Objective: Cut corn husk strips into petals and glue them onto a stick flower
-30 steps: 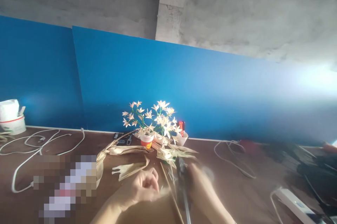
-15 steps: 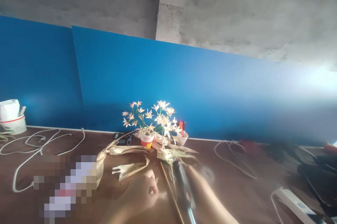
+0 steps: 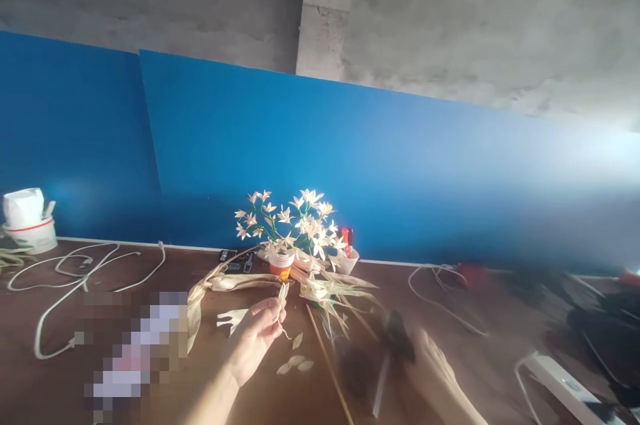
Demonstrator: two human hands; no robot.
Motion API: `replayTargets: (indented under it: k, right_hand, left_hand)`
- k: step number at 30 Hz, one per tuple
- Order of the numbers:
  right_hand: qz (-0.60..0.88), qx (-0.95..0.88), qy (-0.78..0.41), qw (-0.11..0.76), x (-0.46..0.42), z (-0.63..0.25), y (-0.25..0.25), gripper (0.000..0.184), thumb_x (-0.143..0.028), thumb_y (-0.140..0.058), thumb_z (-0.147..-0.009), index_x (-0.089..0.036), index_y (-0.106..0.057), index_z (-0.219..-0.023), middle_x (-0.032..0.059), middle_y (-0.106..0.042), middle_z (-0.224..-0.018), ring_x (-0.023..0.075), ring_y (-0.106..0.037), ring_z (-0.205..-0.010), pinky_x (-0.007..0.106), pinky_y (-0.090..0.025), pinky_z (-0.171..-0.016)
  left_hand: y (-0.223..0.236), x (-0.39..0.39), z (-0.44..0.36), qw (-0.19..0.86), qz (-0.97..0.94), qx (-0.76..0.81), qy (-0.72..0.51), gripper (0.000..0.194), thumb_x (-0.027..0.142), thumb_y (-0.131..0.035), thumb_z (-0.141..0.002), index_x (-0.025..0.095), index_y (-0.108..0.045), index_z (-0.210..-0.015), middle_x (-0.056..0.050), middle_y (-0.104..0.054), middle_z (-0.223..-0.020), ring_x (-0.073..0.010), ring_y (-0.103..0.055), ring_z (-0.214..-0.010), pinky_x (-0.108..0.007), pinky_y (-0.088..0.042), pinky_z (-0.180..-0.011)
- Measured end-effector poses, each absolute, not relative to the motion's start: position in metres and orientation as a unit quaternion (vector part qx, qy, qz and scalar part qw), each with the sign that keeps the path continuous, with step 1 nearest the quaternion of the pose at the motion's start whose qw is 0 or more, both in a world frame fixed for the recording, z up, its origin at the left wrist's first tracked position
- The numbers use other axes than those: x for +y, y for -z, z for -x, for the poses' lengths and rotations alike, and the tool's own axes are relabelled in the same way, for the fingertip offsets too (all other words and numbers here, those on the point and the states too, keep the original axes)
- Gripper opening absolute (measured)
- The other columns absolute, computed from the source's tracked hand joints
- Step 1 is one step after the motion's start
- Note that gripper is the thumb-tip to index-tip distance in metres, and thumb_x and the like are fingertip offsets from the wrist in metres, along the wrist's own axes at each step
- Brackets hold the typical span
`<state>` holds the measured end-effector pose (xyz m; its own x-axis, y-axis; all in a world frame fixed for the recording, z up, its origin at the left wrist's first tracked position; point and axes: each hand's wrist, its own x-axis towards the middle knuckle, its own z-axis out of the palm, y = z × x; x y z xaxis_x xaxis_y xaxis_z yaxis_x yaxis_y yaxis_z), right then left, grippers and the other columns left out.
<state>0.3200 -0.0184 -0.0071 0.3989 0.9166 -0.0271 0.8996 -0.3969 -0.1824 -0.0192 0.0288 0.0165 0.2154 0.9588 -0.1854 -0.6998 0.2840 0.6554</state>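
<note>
My left hand (image 3: 260,330) is raised over the middle of the table, fingers closed in a pinch. Between thumb and fingers stands a pale strip of corn husk (image 3: 283,294); a thin tail hangs below it. Several small cut husk petals (image 3: 297,360) lie just right of this hand. My right hand (image 3: 431,360) is further right, smeared by motion. At its fingers is a blurred dark-handled tool (image 3: 397,335) with a narrow shiny blade pointing towards me; its exact kind is unclear. Behind both hands, husk flowers (image 3: 316,228) on green stems rise from a red-and-yellow paper cup (image 3: 281,266).
Dry husks (image 3: 333,292) lie around the cup. A thin stick (image 3: 327,358) runs between my hands. White cables (image 3: 65,298) coil at the left, near a white tub (image 3: 35,235). A power strip (image 3: 570,382) sits at the right. A blue partition (image 3: 350,152) closes off the back.
My right hand and the dark-handled tool have moved right, away from the stick. My left hand has come up and forward with the husk strip, uncovering the petals on the table.
</note>
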Motion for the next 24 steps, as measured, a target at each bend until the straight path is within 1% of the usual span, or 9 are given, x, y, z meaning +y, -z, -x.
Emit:
replayTargets:
  k: [3,6,9,12,14,16,18,21,24]
  right_hand:
    - [0.846,-0.531,-0.053,0.023,-0.024,-0.307,-0.006,0.039,-0.009,-0.046,-0.076,-0.010,-0.051,-0.114,0.0198,-0.061,-0.111,0.0334,-0.058,-0.107,0.039,-0.045,-0.078]
    - [0.832,-0.554,0.030,-0.005,-0.026,-0.284,-0.024,0.038,-0.012,-0.053,-0.073,-0.013,-0.060,-0.110,0.0201,-0.063,-0.111,0.0368,-0.056,-0.108,0.047,-0.038,-0.088]
    - [0.747,-0.659,-0.005,0.081,-0.016,-0.243,-0.034,0.030,-0.015,-0.050,-0.076,-0.024,-0.068,-0.098,0.0116,-0.067,-0.108,0.0304,-0.057,-0.105,0.041,-0.038,-0.085]
    - [0.635,-0.755,-0.103,0.129,0.004,-0.191,-0.026,0.028,-0.012,-0.049,-0.073,-0.026,-0.072,-0.083,0.0035,-0.071,-0.094,0.0226,-0.059,-0.098,0.032,-0.037,-0.084]
    - [0.626,-0.759,-0.132,0.124,0.016,-0.162,-0.017,0.024,-0.015,-0.053,-0.071,-0.024,-0.073,-0.081,0.0045,-0.072,-0.089,0.0229,-0.060,-0.095,0.031,-0.037,-0.083]
    - [0.636,-0.751,-0.129,0.123,0.025,-0.145,-0.007,0.025,-0.015,-0.053,-0.071,-0.019,-0.072,-0.085,0.0107,-0.070,-0.092,0.0269,-0.059,-0.096,0.034,-0.038,-0.082]
    - [0.639,-0.749,-0.125,0.124,0.030,-0.139,-0.001,0.030,-0.013,-0.052,-0.070,-0.018,-0.071,-0.093,0.0128,-0.068,-0.098,0.0278,-0.058,-0.098,0.035,-0.038,-0.081]
    - [0.608,-0.773,-0.132,0.127,0.033,-0.143,0.004,0.040,-0.006,-0.049,-0.067,-0.021,-0.069,-0.098,0.0086,-0.066,-0.097,0.0225,-0.058,-0.094,0.029,-0.038,-0.078]
    - [0.587,-0.787,-0.141,0.124,0.035,-0.150,0.008,0.034,-0.005,-0.049,-0.067,-0.019,-0.069,-0.091,0.0062,-0.067,-0.088,0.0187,-0.059,-0.083,0.025,-0.038,-0.071]
  left_hand:
    - [-0.013,0.030,0.018,0.749,-0.213,0.292,-0.556,0.032,0.027,-0.092,-0.046,0.017,-0.074,-0.070,-0.003,-0.068,-0.084,-0.0104,-0.057,-0.072,-0.019,-0.043,-0.058]
    - [-0.008,0.035,0.019,0.747,-0.221,0.282,-0.559,0.029,0.028,-0.090,-0.050,0.016,-0.074,-0.071,-0.003,-0.067,-0.083,-0.0094,-0.055,-0.070,-0.019,-0.041,-0.056]
    - [0.000,0.039,0.019,0.738,-0.237,0.280,-0.566,0.029,0.030,-0.088,-0.053,0.016,-0.073,-0.073,-0.002,-0.065,-0.079,-0.0089,-0.053,-0.068,-0.019,-0.039,-0.055]
    - [0.008,0.042,0.017,0.728,-0.249,0.295,-0.567,0.030,0.031,-0.087,-0.054,0.016,-0.072,-0.073,-0.001,-0.062,-0.074,-0.0096,-0.052,-0.068,-0.020,-0.038,-0.057]
    - [0.013,0.043,0.017,0.723,-0.259,0.309,-0.562,0.028,0.031,-0.086,-0.055,0.015,-0.071,-0.073,0.001,-0.060,-0.070,-0.0098,-0.050,-0.067,-0.021,-0.038,-0.058]
    - [0.017,0.043,0.016,0.715,-0.270,0.320,-0.560,0.027,0.031,-0.085,-0.057,0.015,-0.070,-0.074,0.001,-0.059,-0.067,-0.0097,-0.049,-0.065,-0.021,-0.037,-0.058]
    - [0.019,0.043,0.017,0.705,-0.280,0.328,-0.563,0.027,0.031,-0.084,-0.058,0.015,-0.070,-0.075,0.001,-0.059,-0.067,-0.0099,-0.048,-0.065,-0.022,-0.035,-0.058]
    - [0.021,0.044,0.017,0.699,-0.284,0.334,-0.565,0.028,0.032,-0.084,-0.058,0.015,-0.070,-0.075,0.001,-0.060,-0.067,-0.0107,-0.049,-0.066,-0.023,-0.035,-0.059]
    - [0.022,0.045,0.015,0.701,-0.280,0.334,-0.564,0.026,0.031,-0.084,-0.058,0.016,-0.070,-0.074,0.001,-0.060,-0.067,-0.0104,-0.048,-0.064,-0.023,-0.034,-0.059]
